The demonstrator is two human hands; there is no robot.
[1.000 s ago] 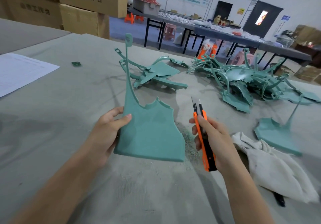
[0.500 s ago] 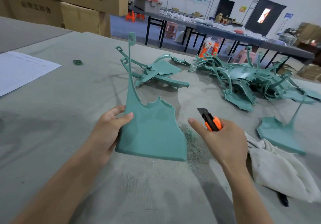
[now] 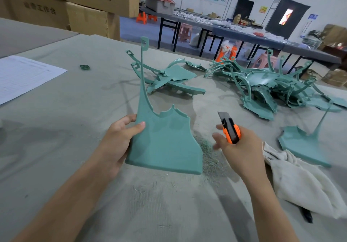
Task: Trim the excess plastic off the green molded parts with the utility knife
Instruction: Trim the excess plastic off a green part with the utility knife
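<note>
Presently the left hand [image 3: 120, 140] grips a green part [image 3: 165, 144] by its left edge, thumb across the front face and the other fingers behind. The part stands upright, broad base low over the table [image 3: 75, 129] and thin stem pointing up. Whether the base touches the table cannot be told. Judgement: it is held this way to turn the notched upper edge and right side toward the blade.

Just beside it, apart from the part, the right hand [image 3: 242, 148] is closed round the orange handle of the knife [image 3: 230, 129]. The blade is out and angled up and away from the body. The forefinger and thumb are blurred, so their exact placing is unclear. No cut is in progress.

A drift of green shavings [image 3: 208, 153] lies on the table between the hands, which suggests this is the regular trimming spot. A white cloth [image 3: 304, 181] lies to the right, partly over another green part [image 3: 304, 148].

Further out lie a small stack of parts [image 3: 169, 80] and, well apart to its right, a large tangled heap [image 3: 272, 88]. Which group is finished cannot be told. A sheet of paper [image 3: 24, 76] lies at the far left.

Containers: the cardboard boxes [image 3: 93, 3] are closed, contents not visible. A grey tub [image 3: 159, 3] on a far bench holds red pieces heaped above its rim.
</note>
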